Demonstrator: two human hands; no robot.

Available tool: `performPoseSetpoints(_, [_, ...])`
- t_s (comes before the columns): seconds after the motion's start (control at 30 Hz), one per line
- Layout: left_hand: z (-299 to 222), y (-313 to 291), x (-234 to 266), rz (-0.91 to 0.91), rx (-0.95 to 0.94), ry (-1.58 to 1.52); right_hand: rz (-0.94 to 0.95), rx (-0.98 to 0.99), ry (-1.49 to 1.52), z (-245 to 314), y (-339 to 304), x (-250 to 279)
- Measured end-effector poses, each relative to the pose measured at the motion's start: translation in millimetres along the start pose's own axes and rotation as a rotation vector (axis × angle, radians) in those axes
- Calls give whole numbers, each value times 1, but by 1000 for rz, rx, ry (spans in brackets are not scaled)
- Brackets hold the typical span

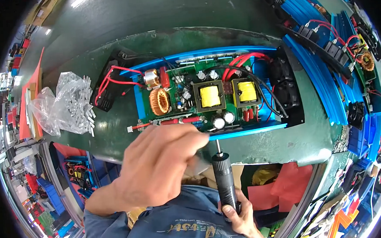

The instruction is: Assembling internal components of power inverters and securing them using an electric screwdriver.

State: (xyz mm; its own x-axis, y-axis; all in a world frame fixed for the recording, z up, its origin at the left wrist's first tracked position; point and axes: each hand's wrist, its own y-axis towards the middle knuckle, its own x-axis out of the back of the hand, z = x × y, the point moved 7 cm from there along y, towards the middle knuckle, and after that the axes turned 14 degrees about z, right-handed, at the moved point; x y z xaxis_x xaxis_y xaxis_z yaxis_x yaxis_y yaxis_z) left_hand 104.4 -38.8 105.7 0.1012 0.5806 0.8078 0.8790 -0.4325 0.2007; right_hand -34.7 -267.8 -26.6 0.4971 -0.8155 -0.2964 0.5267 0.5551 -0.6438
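Observation:
An inverter-like unit lies on the green bench, its circuit board (183, 103) set in a blue metal case (247, 131). Two yellow-wound transformers (210, 96) and a copper toroid coil (159, 101) stand on the board. My left hand (160, 163) is closed at the case's near edge, fingertips pinched by the rim; whatever they hold is hidden. A black electric screwdriver (224, 177) is gripped in my right hand (242, 215), its bit pointing up at the near side of the case. A black end plate with fans (285, 81) closes the right end.
A clear plastic bag (64, 104) with small white pieces lies at the left, beside a black end panel (107, 86) on red wires. More blue cases (315, 76) with wired panels crowd the right. Red sheets (293, 184) hang below the bench edge.

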Motion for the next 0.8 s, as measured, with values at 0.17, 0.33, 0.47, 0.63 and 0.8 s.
performPoseSetpoints(0.17, [5, 4, -31, 244, 35, 293, 7, 100, 15, 9, 6, -9])
performPoseSetpoints(0.33, [-3, 9, -30, 303, 53, 370, 19, 108, -18, 0, 7, -9])
performPoseSetpoints(0.47, [-7, 12, -36, 362, 134, 380, 18, 110, 7, 1, 6, -9])
performPoseSetpoints(0.63, [-5, 18, -37, 404, 135, 353, 3, 123, -40, -1, 8, -6])
performPoseSetpoints(0.8, [-1, 19, -35, 440, 128, 341, 109, 100, 222, -15, 18, -16])
